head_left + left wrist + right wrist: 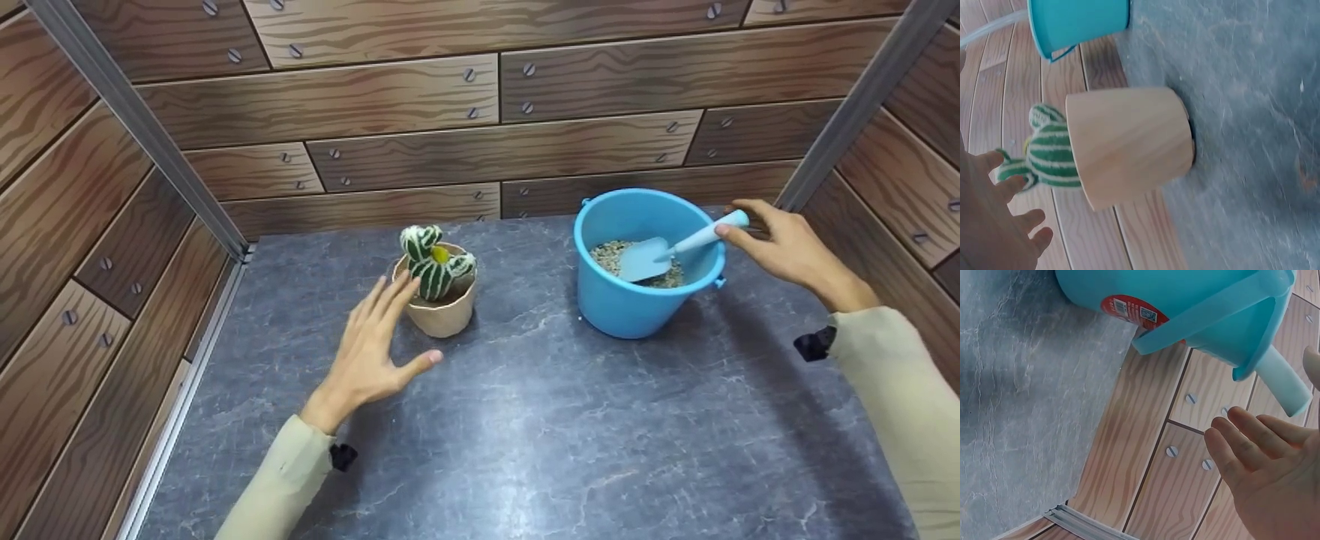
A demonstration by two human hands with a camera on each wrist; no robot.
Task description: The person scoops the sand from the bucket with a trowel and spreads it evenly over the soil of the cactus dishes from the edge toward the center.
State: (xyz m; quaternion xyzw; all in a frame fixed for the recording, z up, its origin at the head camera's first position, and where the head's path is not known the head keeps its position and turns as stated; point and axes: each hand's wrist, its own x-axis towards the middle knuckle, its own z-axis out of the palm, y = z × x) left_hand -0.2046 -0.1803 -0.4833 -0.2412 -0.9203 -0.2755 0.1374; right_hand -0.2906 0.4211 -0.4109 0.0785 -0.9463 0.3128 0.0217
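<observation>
A green-and-white striped knitted cactus (433,281) with a yellow spot stands in a beige pot (442,318). Spread fingers of my left hand (367,356) are at the pot's near left side in the head view; the left wrist view shows them beside the cactus, with nothing gripped. To the right stands a blue bucket (624,309) holding grainy, gravel-like material (609,255). A light blue toy shovel (643,260) lies in it, its handle leaning over the rim. Around the handle's end is my right hand (799,247), its fingers extended and apart from the handle in the right wrist view.
Both stand on a grey marbled tabletop (495,435). Wood-patterned panels (405,97) wall the back and sides, with metal strips (142,139) in the corners. The bucket's handle (1207,318) hangs down its outer side, near a red label (1134,312).
</observation>
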